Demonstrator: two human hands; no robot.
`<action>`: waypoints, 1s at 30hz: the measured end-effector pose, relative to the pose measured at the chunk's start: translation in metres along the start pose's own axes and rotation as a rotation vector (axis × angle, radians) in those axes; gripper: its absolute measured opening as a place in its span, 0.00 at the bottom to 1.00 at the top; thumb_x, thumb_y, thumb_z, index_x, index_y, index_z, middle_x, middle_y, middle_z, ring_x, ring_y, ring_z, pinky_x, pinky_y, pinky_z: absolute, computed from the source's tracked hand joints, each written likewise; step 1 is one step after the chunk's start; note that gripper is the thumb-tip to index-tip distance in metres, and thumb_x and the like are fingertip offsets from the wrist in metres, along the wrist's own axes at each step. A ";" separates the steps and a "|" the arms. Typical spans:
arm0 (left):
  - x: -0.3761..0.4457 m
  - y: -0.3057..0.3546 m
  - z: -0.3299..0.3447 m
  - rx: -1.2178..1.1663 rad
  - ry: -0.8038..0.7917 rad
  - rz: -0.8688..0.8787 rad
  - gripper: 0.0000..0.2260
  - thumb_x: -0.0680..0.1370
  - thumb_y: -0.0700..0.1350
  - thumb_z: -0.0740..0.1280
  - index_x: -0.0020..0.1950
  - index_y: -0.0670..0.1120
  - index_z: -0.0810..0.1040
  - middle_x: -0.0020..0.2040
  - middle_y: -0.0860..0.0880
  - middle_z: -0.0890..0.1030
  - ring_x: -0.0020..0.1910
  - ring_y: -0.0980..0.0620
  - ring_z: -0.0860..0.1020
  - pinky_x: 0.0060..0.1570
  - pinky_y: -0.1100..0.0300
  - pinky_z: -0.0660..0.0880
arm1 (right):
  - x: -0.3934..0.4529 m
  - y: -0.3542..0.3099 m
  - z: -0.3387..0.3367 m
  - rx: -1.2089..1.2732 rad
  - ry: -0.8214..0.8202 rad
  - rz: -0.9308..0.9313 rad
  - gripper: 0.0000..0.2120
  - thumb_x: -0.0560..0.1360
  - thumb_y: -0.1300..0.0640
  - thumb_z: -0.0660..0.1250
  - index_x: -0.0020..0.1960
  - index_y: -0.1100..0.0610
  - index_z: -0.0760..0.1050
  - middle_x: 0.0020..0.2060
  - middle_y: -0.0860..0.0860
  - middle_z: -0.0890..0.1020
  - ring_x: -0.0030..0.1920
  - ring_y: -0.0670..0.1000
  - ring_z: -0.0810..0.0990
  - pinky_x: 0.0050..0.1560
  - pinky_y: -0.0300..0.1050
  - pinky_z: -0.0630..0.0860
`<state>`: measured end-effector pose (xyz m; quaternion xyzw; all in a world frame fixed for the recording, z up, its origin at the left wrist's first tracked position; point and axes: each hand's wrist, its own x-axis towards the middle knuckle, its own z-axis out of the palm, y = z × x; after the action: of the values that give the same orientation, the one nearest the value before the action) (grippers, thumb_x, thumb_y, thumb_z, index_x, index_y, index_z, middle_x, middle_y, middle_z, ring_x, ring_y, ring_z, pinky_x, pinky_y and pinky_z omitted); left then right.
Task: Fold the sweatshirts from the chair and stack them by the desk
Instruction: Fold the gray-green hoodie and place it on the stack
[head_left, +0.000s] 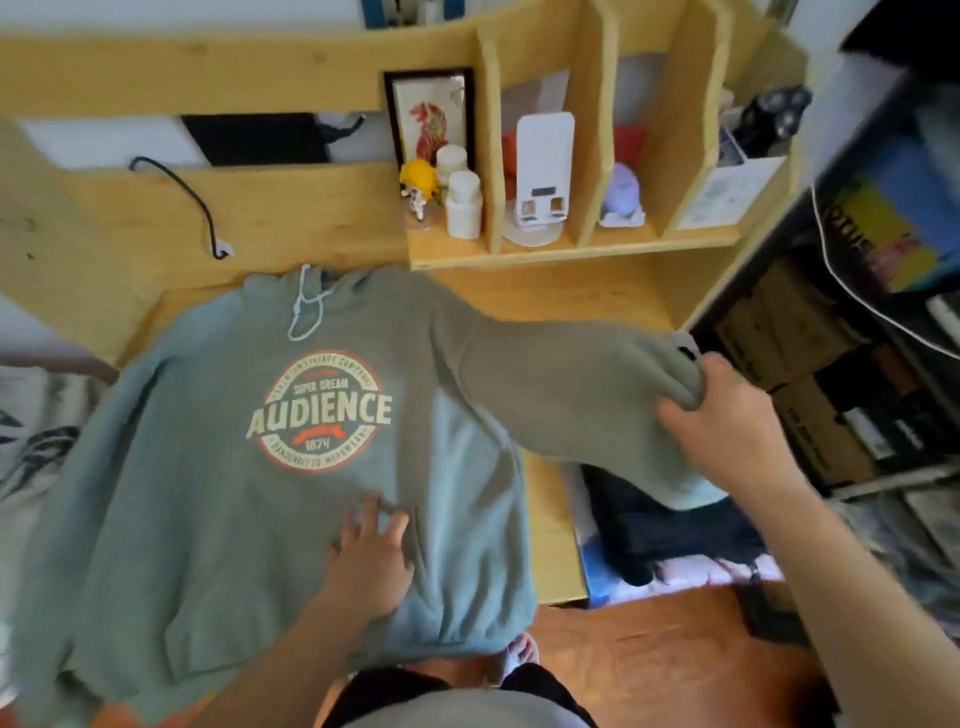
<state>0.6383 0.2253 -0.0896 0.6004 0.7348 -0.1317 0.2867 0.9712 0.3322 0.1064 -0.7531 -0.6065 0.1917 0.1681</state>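
Observation:
A grey-green hooded sweatshirt (218, 467) with a round "AUDIENCE" print lies face up, spread over the wooden desk (587, 296). Its hood points to the back wall and its hem hangs over the front edge. My left hand (371, 556) presses flat with spread fingers on the lower front of the sweatshirt, just under the print. My right hand (727, 415) grips the cuff end of the right sleeve (545, 384) and holds it lifted off the desk, out to the right.
A wooden shelf unit (576, 244) at the back holds a framed picture, white bottles (462, 202), a small figurine and a white stand. A black cable (192, 197) hangs on the back panel. Dark clothing (654, 525) lies right of the desk, a black shelf rack (852, 395) behind it.

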 end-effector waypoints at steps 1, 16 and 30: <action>-0.001 0.000 0.001 0.016 -0.001 -0.011 0.27 0.80 0.54 0.63 0.78 0.59 0.60 0.84 0.48 0.44 0.81 0.38 0.50 0.76 0.38 0.58 | 0.025 0.005 -0.025 -0.125 0.010 -0.045 0.13 0.75 0.52 0.70 0.52 0.56 0.69 0.42 0.57 0.76 0.44 0.61 0.74 0.44 0.52 0.70; 0.003 0.013 0.028 0.088 0.026 0.005 0.34 0.69 0.58 0.59 0.77 0.56 0.71 0.78 0.43 0.69 0.72 0.33 0.71 0.59 0.34 0.75 | 0.061 0.118 0.113 -0.296 -0.124 0.021 0.32 0.83 0.42 0.57 0.81 0.50 0.50 0.80 0.58 0.47 0.79 0.64 0.46 0.76 0.64 0.51; 0.001 0.010 -0.004 -0.056 -0.087 0.078 0.35 0.78 0.64 0.59 0.82 0.63 0.48 0.84 0.51 0.43 0.82 0.44 0.45 0.77 0.41 0.55 | 0.041 0.031 0.162 -0.242 -0.279 -0.224 0.28 0.78 0.47 0.53 0.74 0.58 0.66 0.75 0.59 0.64 0.74 0.63 0.62 0.72 0.57 0.63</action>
<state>0.6470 0.2312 -0.0854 0.6139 0.7012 -0.1259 0.3401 0.9253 0.3696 -0.0532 -0.6619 -0.7223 0.2003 0.0112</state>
